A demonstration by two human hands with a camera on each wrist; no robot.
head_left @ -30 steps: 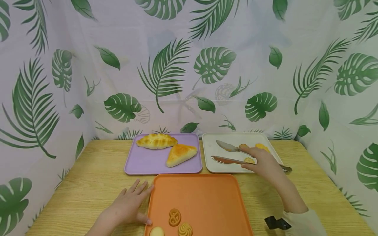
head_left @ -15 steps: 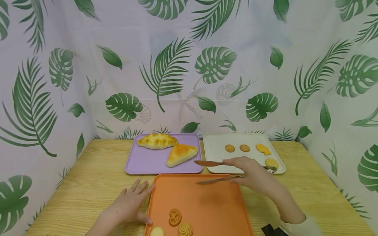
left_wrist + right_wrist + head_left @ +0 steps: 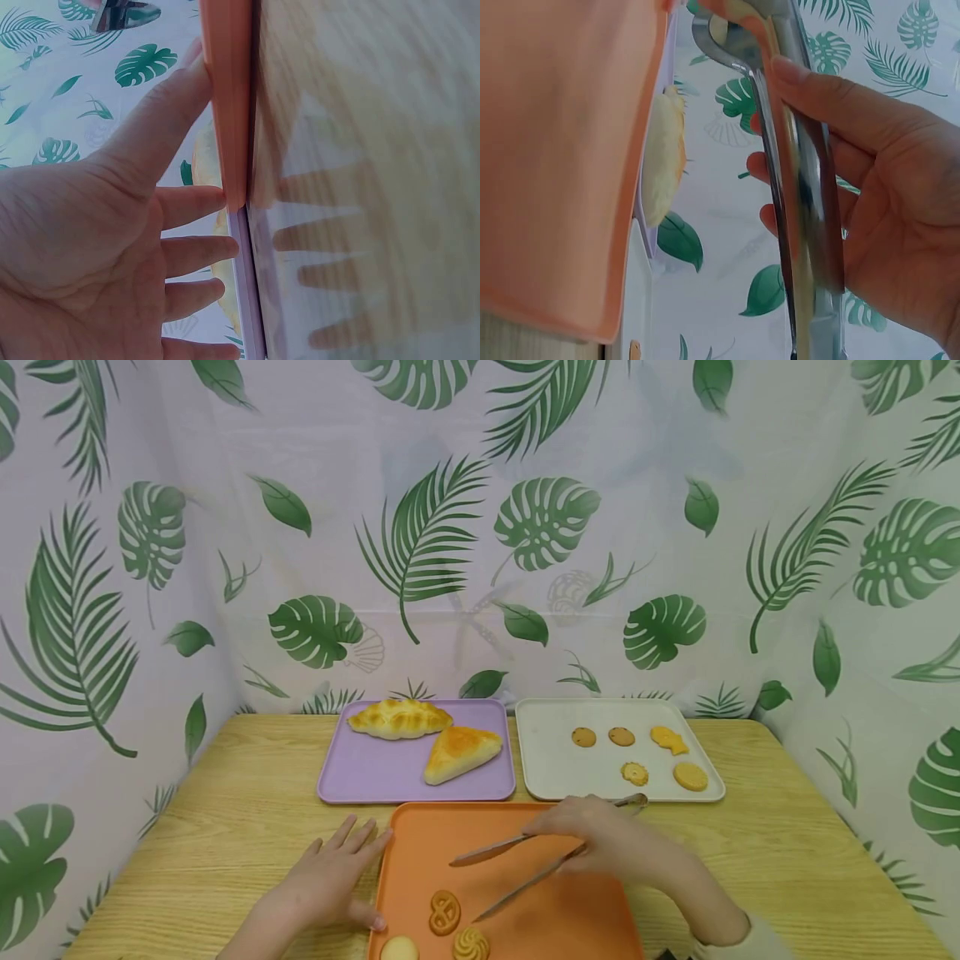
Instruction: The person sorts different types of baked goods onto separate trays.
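Observation:
My right hand grips a pair of metal tongs over the orange tray. Their arms stand spread, with nothing between the tips. The lower tip is close to a round swirl cookie; a pretzel-shaped cookie and a plain round one lie nearby on the tray. In the right wrist view, my thumb lies along one arm of the tongs, fingers on the far side. My left hand has its fingers spread, with thumb and fingertips at the orange tray's left edge.
Behind, a purple tray bears a braided bread and a triangular bread. To its right, a white tray carries several cookies, among them a fish-shaped one. A leaf-print curtain stands behind the wooden table.
My right hand has brought the tongs from above the white tray leftward and nearer, over the orange tray. The cookies on the white tray now show uncovered. My left hand has stayed put.

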